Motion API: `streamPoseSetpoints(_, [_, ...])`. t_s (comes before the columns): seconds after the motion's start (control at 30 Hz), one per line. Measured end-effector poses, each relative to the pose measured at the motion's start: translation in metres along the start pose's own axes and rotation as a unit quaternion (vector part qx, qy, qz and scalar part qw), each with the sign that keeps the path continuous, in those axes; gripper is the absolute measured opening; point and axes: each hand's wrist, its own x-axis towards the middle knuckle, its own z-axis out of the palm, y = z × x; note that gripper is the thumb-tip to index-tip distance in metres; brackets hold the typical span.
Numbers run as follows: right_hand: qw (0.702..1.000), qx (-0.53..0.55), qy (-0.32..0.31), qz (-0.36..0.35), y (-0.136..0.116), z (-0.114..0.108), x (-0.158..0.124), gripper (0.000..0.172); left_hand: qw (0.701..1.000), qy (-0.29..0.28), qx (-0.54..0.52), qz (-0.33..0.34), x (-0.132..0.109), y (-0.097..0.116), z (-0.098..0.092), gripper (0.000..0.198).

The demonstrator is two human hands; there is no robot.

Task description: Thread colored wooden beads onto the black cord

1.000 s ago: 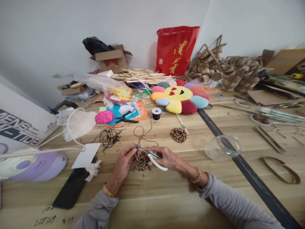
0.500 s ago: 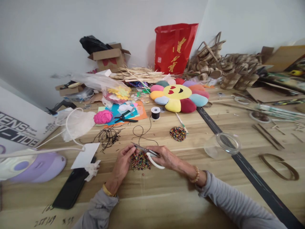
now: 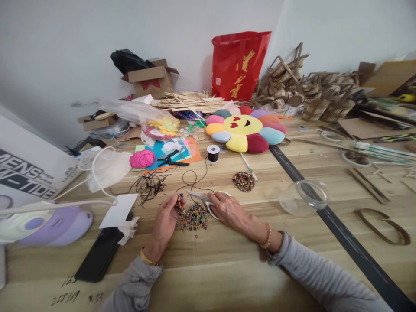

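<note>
My left hand (image 3: 163, 224) pinches a short strand of multicoloured beads (image 3: 180, 205), which hangs in a loop from its thumb and fingers. Flat near the tabletop are white-handled scissors (image 3: 199, 196), their blades pointing left. My right hand (image 3: 230, 211) is closed over the scissors' handles, fingers curled down. Between the hands lies a pile of loose small beads (image 3: 195, 217). Farther up, a coil of strung beads (image 3: 243, 181) rests on the table. Black cord (image 3: 189, 175) runs near the scissors from a spool (image 3: 212, 153).
A tangle of black cord (image 3: 151, 187) lies to the left, near a phone (image 3: 97, 255). On the right are a clear plastic jar (image 3: 295, 201) and a dark strip (image 3: 351, 245) crossing the wooden table. A flower cushion (image 3: 247, 128) and red bag (image 3: 238, 65) stand behind.
The scissors have moved from the cord at my left fingertips down and right to the table. The bead strand in my left hand now shows clearly.
</note>
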Motion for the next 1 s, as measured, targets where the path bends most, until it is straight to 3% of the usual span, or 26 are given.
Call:
streamPoseSetpoints(0.23, [0.998,-0.056,0.032,-0.011,-0.005,0.0,-0.003,0.021,0.998,-0.044,-0.019,-0.028,-0.003,0.001,0.002,0.029])
streamPoseSetpoints(0.3, [0.998,-0.014,0.059,-0.011,-0.01,-0.008,-0.005,0.02,0.998,-0.051,-0.012,-0.031,-0.006,0.001,0.004,0.03])
streamPoseSetpoints(0.37, [0.992,0.096,0.071,-0.037,-0.016,-0.015,-0.007,0.021,0.998,-0.058,0.003,-0.037,-0.01,0.0,0.007,0.03])
streamPoseSetpoints(0.47, [0.952,0.301,0.055,-0.014,-0.025,-0.014,-0.008,0.045,0.995,-0.081,0.024,-0.05,-0.018,-0.004,0.012,0.031])
streamPoseSetpoints(0.53, [0.903,0.428,0.013,0.024,-0.029,-0.006,-0.007,0.063,0.994,-0.095,0.024,-0.056,-0.022,-0.006,0.015,0.031])
streamPoseSetpoints(0.67, [0.823,0.56,-0.007,0.093,-0.026,0.011,-0.001,0.049,0.992,-0.109,0.029,-0.055,-0.023,-0.008,0.017,0.032])
streamPoseSetpoints(0.77, [0.794,0.594,0.016,0.126,-0.018,0.01,0.002,0.031,0.994,-0.083,0.051,-0.051,-0.019,-0.006,0.015,0.033])
streamPoseSetpoints(0.87, [0.796,0.589,0.044,0.133,-0.01,0.002,0.003,0.026,0.994,-0.055,0.082,-0.047,-0.014,-0.006,0.012,0.036])
streamPoseSetpoints(1.0, [0.844,0.515,0.085,0.124,-0.004,-0.01,0.003,0.026,0.986,-0.086,0.136,-0.039,-0.013,-0.007,0.01,0.037])
